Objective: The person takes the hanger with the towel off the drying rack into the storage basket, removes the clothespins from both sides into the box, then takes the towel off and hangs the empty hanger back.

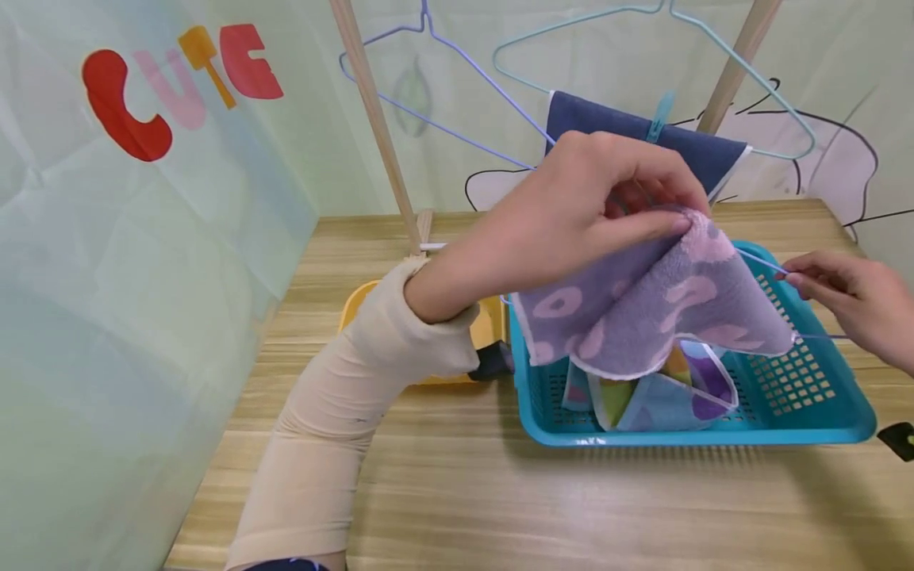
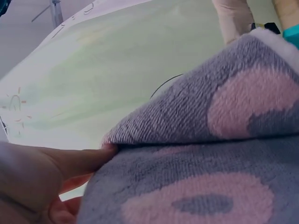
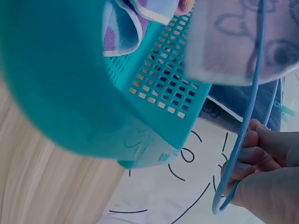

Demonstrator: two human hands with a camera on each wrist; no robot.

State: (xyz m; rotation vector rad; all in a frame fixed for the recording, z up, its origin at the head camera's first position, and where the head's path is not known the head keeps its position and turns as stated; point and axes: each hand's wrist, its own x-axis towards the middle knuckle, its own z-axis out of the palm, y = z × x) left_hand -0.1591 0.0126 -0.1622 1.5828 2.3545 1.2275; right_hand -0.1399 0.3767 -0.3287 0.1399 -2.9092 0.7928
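My left hand (image 1: 607,206) pinches a grey-purple towel (image 1: 693,301) with pink patches between thumb and fingers at its upper edge. The towel hangs in a fold over the teal basket (image 1: 696,438), its white-trimmed edge hanging down. In the left wrist view the thumb of the left hand (image 2: 70,172) presses the plush cloth. To the right, my right hand (image 1: 857,297) grips the end of a thin blue-purple hanger (image 3: 250,112). That hanger's wires run toward the towel, which hides the rest of it. Folded colourful towels (image 1: 671,400) lie in the basket beneath.
Behind, a teal hanger (image 1: 735,59) carries a navy towel (image 1: 607,119) held by a teal clip (image 1: 662,115). Beside it hangs a purple hanger (image 1: 471,67), near a wooden upright (image 1: 374,103). A yellow container (image 1: 489,321) stands left of the basket on the wood-grain table (image 1: 457,492).
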